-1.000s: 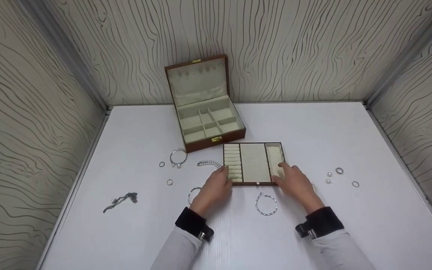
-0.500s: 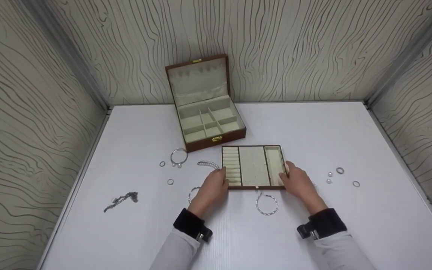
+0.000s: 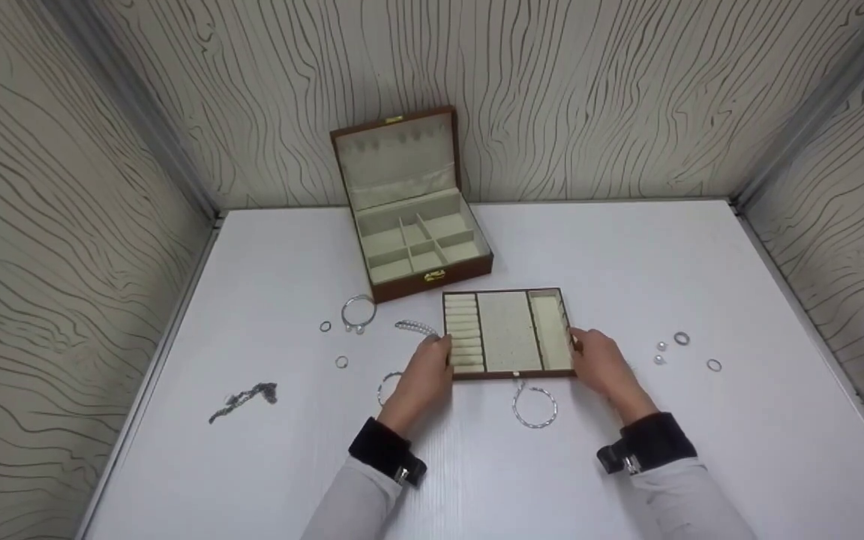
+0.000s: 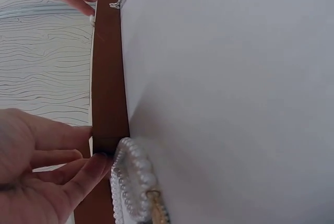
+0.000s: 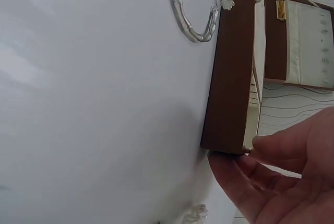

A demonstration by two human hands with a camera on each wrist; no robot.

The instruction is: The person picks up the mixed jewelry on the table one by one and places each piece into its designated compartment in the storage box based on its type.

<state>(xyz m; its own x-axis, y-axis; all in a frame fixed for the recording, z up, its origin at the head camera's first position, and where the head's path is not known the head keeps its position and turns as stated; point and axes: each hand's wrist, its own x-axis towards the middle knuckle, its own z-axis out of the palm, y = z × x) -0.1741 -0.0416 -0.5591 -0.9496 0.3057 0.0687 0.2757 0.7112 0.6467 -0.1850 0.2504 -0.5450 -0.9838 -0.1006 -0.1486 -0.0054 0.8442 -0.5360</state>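
A shallow brown jewelry tray (image 3: 508,334) with cream lining lies on the white table, with ring rolls on its left, a flat panel in the middle and a long slot on the right. My left hand (image 3: 421,375) holds its left side near the front corner. At the opposite side my right hand (image 3: 606,369) pinches the right edge, thumb and fingers at the front corner in the right wrist view. A pearl bracelet (image 4: 136,182) lies beside the left fingertips. Just before the tray's front, a silver chain bracelet (image 3: 535,408) curves in a loop.
Behind the tray stands an open jewelry box (image 3: 432,277) with divided compartments. Leftward lie a bangle (image 3: 358,322), small rings (image 3: 341,362) and a dark chain (image 3: 248,399). A bracelet (image 3: 384,388) is partly hidden by the left hand. Pearl earrings (image 3: 660,352) and rings (image 3: 714,365) lie right.
The tray has shifted slightly toward me, away from the box. My right hand has moved from inside the right slot to the tray's outer right edge.
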